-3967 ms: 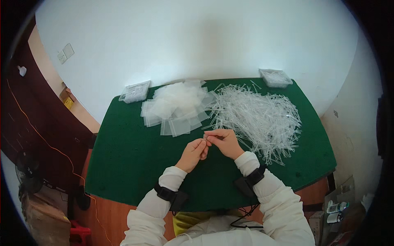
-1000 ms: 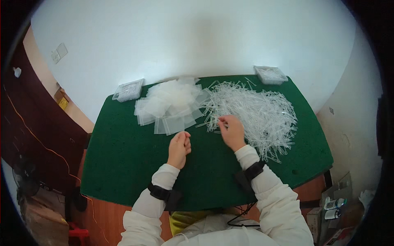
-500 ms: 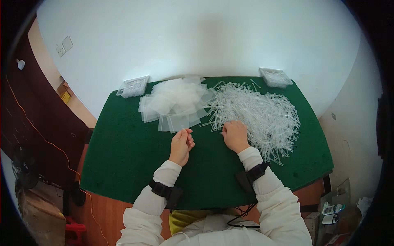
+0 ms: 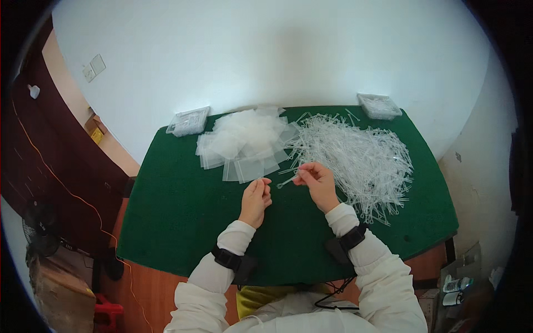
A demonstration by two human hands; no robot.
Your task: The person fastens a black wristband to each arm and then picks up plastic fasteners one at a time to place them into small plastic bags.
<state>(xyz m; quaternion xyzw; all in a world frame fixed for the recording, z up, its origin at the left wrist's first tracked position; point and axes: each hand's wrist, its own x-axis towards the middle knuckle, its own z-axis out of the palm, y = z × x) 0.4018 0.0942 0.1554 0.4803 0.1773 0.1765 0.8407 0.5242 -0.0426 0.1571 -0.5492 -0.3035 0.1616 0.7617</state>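
My right hand (image 4: 317, 184) pinches a thin clear plastic stick with a ring-shaped end (image 4: 284, 182), which points left and toward me. Behind and to the right of that hand spreads a large pile of similar clear sticks (image 4: 355, 161). My left hand (image 4: 256, 202) is closed, thumb against the fingers, just in front of the near edge of a heap of clear flat plastic bags (image 4: 244, 139). Whatever its fingertips hold, if anything, is too small to make out. A short gap lies between the left fingertips and the stick's ring.
The green-covered table (image 4: 166, 222) carries everything. At its far corners stand two clear boxes of sticks, a left box (image 4: 189, 121) and a right box (image 4: 380, 106). Behind it is a white wall (image 4: 222, 50). On the floor at left are a black fan (image 4: 40, 222) and a cardboard box (image 4: 61, 294).
My right hand has lifted from the pile's near edge and turned, and a clear stick now shows in its fingers. My left hand stays closed by the bags.
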